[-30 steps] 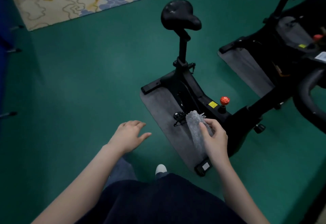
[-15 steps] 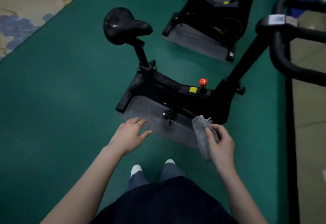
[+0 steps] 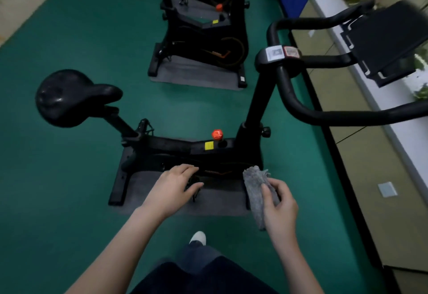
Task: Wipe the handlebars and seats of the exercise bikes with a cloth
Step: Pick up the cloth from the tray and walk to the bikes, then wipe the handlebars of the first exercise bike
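Note:
A black exercise bike (image 3: 185, 150) stands side-on right in front of me on a grey mat. Its seat (image 3: 69, 96) is at the left, its curved black handlebars (image 3: 301, 106) rise at the right with a black console holder (image 3: 389, 38). My right hand (image 3: 280, 203) pinches a folded grey cloth (image 3: 254, 184) below the handlebar post, in the air over the mat. Held out with loose fingers over the bike's frame and pedal, my left hand (image 3: 176, 184) holds nothing. Neither hand touches the seat or the handlebars.
A second black bike (image 3: 208, 38) stands on its own grey mat (image 3: 192, 75) further ahead. A red knob (image 3: 217, 134) sticks up from the near bike's frame. A white ledge and beige wall (image 3: 361, 154) run along the right. The floor is green.
My view has swung to the right and the handlebars have come fully into sight. Both hands keep their pose, the right still with the cloth.

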Tool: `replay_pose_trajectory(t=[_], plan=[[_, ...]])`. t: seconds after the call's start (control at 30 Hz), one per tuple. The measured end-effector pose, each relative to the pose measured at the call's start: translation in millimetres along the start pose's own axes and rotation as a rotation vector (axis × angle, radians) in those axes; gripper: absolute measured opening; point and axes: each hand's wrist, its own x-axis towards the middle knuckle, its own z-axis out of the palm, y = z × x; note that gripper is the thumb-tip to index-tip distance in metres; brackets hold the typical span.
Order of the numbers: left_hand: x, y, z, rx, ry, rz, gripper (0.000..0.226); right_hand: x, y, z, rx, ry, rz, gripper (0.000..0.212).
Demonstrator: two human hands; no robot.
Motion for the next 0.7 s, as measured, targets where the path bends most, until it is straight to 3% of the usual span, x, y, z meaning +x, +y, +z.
replay_pose_trajectory(t=[0.33,0.7], plan=[[94,16,-48,-0.033,0.041,0.230,0.052,47,-45,27,0.024,0.091,0.002,0.015],[230,14,-133,-0.058,0.024,0.654,0.046,98,-134,94,0.129,0.468,-0.002,0.026]])
